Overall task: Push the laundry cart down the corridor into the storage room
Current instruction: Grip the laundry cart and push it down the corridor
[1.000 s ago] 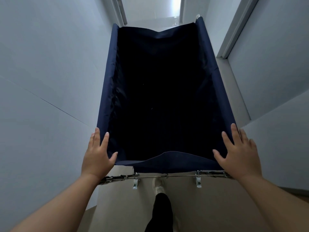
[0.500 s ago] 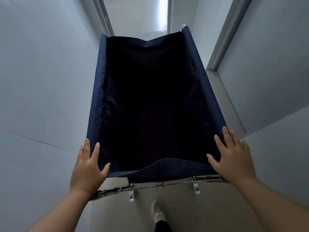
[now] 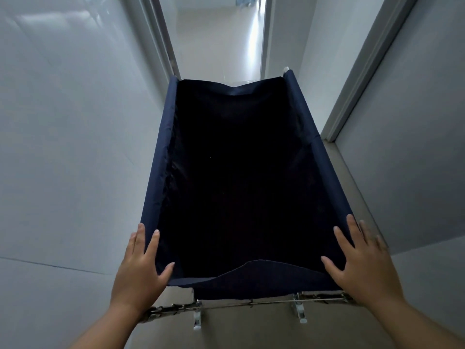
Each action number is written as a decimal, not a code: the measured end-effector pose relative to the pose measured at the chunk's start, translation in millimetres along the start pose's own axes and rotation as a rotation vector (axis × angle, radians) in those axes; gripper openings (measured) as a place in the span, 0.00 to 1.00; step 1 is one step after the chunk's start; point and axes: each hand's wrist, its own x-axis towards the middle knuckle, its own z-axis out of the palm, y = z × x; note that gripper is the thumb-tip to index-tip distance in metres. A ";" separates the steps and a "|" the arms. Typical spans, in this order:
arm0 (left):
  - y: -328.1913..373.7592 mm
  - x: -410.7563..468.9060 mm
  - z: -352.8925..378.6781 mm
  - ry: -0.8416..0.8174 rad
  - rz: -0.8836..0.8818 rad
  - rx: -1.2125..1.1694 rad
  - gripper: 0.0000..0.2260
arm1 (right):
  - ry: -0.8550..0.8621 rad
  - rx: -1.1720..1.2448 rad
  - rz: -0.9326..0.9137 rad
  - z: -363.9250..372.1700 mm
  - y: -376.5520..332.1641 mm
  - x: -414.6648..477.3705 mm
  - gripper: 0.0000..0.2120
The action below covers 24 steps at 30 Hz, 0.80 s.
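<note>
The laundry cart [image 3: 161, 159] is a deep navy fabric bin on a metal frame, filling the middle of the head view; its inside is dark and nothing shows in it. My left hand [image 3: 141, 270] lies on its near left corner, fingers stretched along the side rim, thumb inside the fabric. My right hand [image 3: 359, 268] holds the near right corner the same way. The cart's far end points at an open doorway [image 3: 219, 34].
A pale wall [image 3: 63, 147] runs close along the cart's left side. On the right are a grey door frame [image 3: 357, 79] and a wall, with a strip of floor [image 3: 352, 177] beside the cart. The metal crossbar [image 3: 251, 303] with clips sits under the near rim.
The cart has rolled forward along the corridor and the doorway ahead is now more in view. Both hands keep their hold on the near corners. My foot has dropped out of view.
</note>
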 end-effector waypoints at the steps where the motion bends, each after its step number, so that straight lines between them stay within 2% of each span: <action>1: -0.3 7.2 -0.2 0.001 0.002 0.003 0.41 | 0.001 0.002 -0.003 -1.1 -0.6 7.1 0.39; 24: 10.5 132.7 3.6 -0.026 -0.041 0.023 0.39 | 0.025 0.001 -0.034 -12.9 5.4 139.9 0.39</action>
